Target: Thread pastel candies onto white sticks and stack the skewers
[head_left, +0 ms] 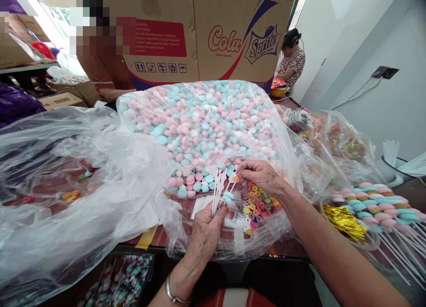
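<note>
My left hand [207, 229], with a silver bangle at the wrist, is closed around several white sticks [218, 187] that fan upward. A light blue marshmallow [228, 197] sits by the thumb and looks threaded on one stick. My right hand [261, 176] pinches a small orange-red gummy candy [237, 177] at a stick's tip. Below the right hand lies a pile of colourful gummy rings [261, 202]. Behind the sticks, loose pink, blue and white marshmallows [196, 183] spill from a big clear bag of marshmallows [213, 125].
Finished marshmallow skewers [379, 202] lie at right beside gold twist ties [344, 220]. Plastic sheeting [133, 165] covers the left side. A large carton [226, 41] stands behind. Below the table edge is a box of wrapped candies [116, 280]. Two other people are beyond the table.
</note>
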A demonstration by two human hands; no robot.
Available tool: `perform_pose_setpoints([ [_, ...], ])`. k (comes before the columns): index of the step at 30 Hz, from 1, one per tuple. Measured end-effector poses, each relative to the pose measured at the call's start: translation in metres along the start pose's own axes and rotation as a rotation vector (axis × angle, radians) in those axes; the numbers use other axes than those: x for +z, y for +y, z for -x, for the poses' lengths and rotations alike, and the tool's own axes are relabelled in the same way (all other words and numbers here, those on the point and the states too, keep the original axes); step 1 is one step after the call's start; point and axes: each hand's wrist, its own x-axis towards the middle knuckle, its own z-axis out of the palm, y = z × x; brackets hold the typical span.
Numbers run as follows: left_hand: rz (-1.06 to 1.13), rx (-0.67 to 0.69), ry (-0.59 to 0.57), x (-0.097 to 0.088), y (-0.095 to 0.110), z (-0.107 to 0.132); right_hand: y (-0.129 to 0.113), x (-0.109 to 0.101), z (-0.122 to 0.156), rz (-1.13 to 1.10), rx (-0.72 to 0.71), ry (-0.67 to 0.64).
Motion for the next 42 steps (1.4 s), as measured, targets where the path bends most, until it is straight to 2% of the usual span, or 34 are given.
perform_pose_setpoints([
  [5, 0.002, -0.009, 0.018, 0.000, 0.002, 0.001, 0.002, -0.001, 0.010, 0.327, -0.144, -0.055],
  [9, 0.035, -0.022, 0.035, 0.000, -0.001, 0.000, 0.005, 0.003, 0.016, 0.440, -0.187, -0.099],
  [10, 0.053, -0.031, 0.044, 0.000, -0.003, -0.001, 0.005, 0.003, 0.016, 0.451, -0.193, -0.065],
  [13, 0.102, -0.047, 0.092, 0.001, -0.007, -0.002, 0.002, 0.000, 0.008, 0.536, -0.203, 0.148],
  [15, 0.110, -0.038, 0.111, 0.001, -0.009, -0.003, 0.001, -0.002, -0.001, 0.694, -0.196, 0.185],
  [19, 0.104, -0.026, 0.119, 0.001, -0.008, -0.003, 0.003, 0.007, -0.015, 1.155, -0.109, 0.055],
  [22, 0.116, -0.037, 0.116, 0.001, -0.008, -0.002, 0.004, 0.019, -0.015, 1.372, -0.069, -0.026],
  [28, 0.105, -0.035, 0.135, 0.000, -0.009, -0.002, 0.001, 0.025, 0.003, 1.369, -0.129, -0.173],
  [30, 0.113, -0.041, 0.144, 0.001, -0.009, -0.003, 0.003, 0.023, 0.004, 1.338, -0.107, -0.139],
  [32, 0.136, -0.045, 0.151, 0.002, -0.010, -0.003, 0.007, 0.022, 0.001, 1.277, -0.109, -0.048],
  [35, 0.157, -0.039, 0.152, 0.002, -0.011, -0.003, 0.011, 0.024, -0.005, 1.177, -0.217, 0.079],
  [38, 0.150, -0.039, 0.139, 0.002, -0.011, -0.003, 0.015, 0.030, -0.008, 1.223, -0.291, 0.023],
  [42, 0.141, -0.030, 0.135, 0.002, -0.013, -0.004, 0.023, 0.042, -0.008, 1.355, -0.258, -0.033],
])
